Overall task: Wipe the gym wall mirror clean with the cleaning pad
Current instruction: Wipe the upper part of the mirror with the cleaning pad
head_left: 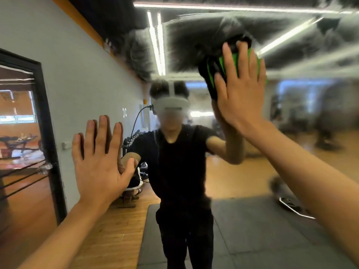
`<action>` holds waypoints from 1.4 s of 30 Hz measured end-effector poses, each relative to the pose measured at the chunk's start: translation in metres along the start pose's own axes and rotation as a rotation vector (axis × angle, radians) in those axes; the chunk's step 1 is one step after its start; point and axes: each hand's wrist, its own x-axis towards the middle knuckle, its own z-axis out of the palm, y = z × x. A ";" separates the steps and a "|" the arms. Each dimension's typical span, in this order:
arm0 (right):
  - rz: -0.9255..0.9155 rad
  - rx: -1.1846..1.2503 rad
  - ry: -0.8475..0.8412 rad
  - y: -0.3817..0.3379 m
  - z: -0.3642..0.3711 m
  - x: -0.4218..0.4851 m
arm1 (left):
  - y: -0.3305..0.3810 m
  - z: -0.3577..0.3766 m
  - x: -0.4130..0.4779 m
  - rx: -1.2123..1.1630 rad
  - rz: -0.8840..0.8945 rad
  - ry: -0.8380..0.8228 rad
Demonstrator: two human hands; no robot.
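Observation:
The wall mirror [252, 171] fills the view ahead and shows the reflection of a person in black clothes. Its upper part is streaked and smeared, and the right side looks hazy. My right hand [240, 88] is raised high and presses a green and black cleaning pad [213, 68] flat against the glass, fingers spread over it. My left hand [99, 160] rests flat on the mirror lower left, fingers apart, holding nothing.
A grey wall [81, 78] with a black-framed doorway [46, 133] shows at the left. Reflected in the glass are a dark floor mat [252, 239], wooden flooring, a dumbbell rack [134, 136] and a weight plate [289, 204].

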 end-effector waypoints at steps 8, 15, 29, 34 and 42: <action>-0.250 0.000 -0.080 0.001 -0.004 -0.059 | 0.000 -0.001 0.000 -0.021 -0.008 0.003; -0.168 0.034 -0.055 -0.025 0.000 -0.050 | 0.000 -0.001 0.000 -0.002 -0.017 -0.017; -0.131 0.069 0.021 -0.096 0.005 0.006 | 0.000 0.000 0.001 0.001 -0.011 0.003; -0.525 0.125 -0.093 -0.089 0.005 -0.022 | -0.003 0.001 -0.001 0.015 -0.001 -0.008; 0.143 -0.008 -0.085 0.105 -0.011 -0.051 | 0.003 -0.001 0.000 -0.002 -0.024 0.003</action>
